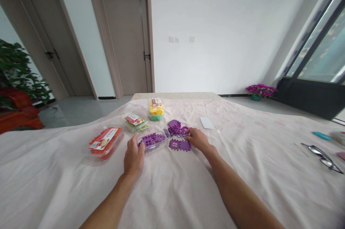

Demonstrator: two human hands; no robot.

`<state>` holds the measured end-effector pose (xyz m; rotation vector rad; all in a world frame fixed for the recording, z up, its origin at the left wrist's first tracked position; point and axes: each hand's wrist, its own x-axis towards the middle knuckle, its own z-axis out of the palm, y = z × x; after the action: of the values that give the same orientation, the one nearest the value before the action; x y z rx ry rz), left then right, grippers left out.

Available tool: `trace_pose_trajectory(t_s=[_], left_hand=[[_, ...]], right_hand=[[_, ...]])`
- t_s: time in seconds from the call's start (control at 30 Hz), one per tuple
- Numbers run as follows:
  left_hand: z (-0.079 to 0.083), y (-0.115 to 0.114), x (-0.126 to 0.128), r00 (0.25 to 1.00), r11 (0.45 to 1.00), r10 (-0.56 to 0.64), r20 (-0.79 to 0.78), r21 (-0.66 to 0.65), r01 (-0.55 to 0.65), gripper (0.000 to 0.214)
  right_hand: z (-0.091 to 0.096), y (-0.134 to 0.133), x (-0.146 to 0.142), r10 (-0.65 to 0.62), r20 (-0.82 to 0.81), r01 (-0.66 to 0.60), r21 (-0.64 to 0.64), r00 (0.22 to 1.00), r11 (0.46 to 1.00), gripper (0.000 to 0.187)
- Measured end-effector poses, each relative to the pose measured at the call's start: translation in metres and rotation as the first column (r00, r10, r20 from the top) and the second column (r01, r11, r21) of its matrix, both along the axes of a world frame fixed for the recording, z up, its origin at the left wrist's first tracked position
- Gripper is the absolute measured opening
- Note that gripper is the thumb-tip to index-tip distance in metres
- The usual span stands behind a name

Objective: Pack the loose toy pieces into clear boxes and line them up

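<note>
My left hand [134, 156] rests on the near left edge of a clear plastic box [152, 141] that holds purple square building pieces; its fingers lie fairly flat against the box. My right hand [197, 138] reaches into a loose heap of purple pieces [175, 127] on the cloth, fingertips pinched on one of them. Flat purple pieces joined side by side [179, 145] lie just in front of that hand.
A clear box of orange pieces [104, 143], one of green pieces [135, 122] and a tub of yellow pieces [156, 109] sit to the left and behind. A white card [206, 122], glasses [322, 157] and a teal object [322, 136] lie on the pale cloth [172, 186].
</note>
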<state>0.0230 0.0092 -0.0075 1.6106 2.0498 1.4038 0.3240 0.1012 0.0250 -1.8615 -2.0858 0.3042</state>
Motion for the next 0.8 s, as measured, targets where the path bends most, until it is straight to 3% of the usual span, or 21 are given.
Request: trace_pose_trajectory(t_s=[0.1,0.23,0.43,0.6,0.8], left_hand=[[0.0,-0.001,0.0,1.0,1.0,-0.015,0.007,0.005,0.015,0.048],[0.002,-0.002,0.0,0.999,0.999,-0.044,0.017,0.003,0.043,0.05],[0.003,-0.004,0.004,0.996,0.996,-0.086,0.003,-0.024,0.086,0.048],[0.007,-0.01,0.013,0.976,0.978,-0.211,-0.06,-0.017,0.21,0.044],[0.01,-0.015,0.018,0.943,0.952,-0.305,-0.135,-0.01,0.306,0.043]], right_hand=[[0.0,0.002,0.002,0.006,-0.073,-0.006,-0.008,0.997,1.0,0.025],[0.0,0.004,0.002,0.052,-0.24,-0.034,0.078,0.969,0.996,0.006],[0.02,-0.004,-0.016,0.156,-0.48,-0.021,0.274,0.863,0.962,0.012],[0.042,-0.025,-0.043,0.317,-0.451,-0.164,0.346,0.834,0.924,0.008],[0.045,-0.041,-0.063,0.424,-0.266,-0.324,0.347,0.866,0.88,0.008]])
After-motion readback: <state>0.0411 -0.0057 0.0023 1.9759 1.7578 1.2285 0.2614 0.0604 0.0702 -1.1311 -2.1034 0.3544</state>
